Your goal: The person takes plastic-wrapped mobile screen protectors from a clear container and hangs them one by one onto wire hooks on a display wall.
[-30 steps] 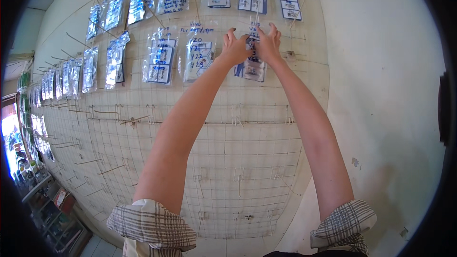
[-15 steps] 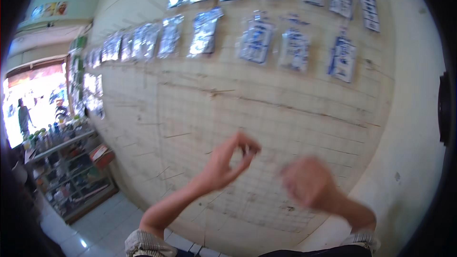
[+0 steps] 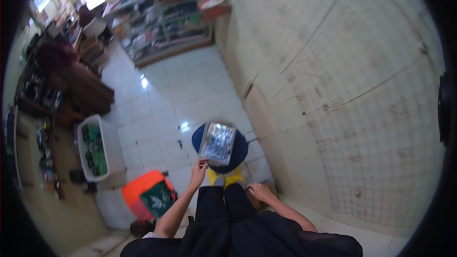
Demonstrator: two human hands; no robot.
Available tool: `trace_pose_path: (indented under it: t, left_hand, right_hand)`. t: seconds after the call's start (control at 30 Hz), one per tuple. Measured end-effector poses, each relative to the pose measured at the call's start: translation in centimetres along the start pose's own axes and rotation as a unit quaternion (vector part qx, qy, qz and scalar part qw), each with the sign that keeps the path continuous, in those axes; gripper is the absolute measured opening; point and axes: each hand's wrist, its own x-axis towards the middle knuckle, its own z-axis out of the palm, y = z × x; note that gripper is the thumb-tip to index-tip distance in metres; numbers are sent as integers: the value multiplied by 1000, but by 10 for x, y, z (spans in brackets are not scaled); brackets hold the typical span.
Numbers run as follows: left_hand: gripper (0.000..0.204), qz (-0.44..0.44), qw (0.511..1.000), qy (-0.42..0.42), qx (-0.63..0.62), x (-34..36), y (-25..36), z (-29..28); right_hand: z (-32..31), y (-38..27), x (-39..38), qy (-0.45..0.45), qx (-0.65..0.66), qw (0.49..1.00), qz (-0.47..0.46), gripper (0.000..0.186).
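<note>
Looking straight down past dark trousers to a white tiled floor. Left hand reaching forward, fingers loosely curled and empty, just short of a stack of clear packets lying on a round dark-blue stool. Right hand lowered beside the leg, open and holding nothing. Orange crate and white bin of green items to the left; wire grid wall panel to the right.
</note>
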Motion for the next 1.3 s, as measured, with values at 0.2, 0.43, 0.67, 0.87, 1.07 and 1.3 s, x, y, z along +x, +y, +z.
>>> trace_pose_path:
  t: [0.2,0.43,0.67,0.87,1.07,1.3]
  left_hand:
    - [20,-97,993,45,53,-12,-113,-18]
    - [20,-21,988,76,134,81,-207,43]
    - [24,106,958,82,255,217,-215,115]
    - [36,224,868,96,433,274,-229,150]
    - [29,134,825,109,538,274,-228,165]
    - [40,131,828,72,540,256,-207,151]
  right_hand:
    - [42,72,82,-75,50,982,166,25]
    - [60,101,217,68,53,994,64,21]
    - [99,128,333,172,-137,971,-89,26]
    - [117,148,387,204,-283,930,-117,23]
    - [108,162,390,196,-312,916,-158,19]
    - [79,135,369,254,-184,930,-194,18]
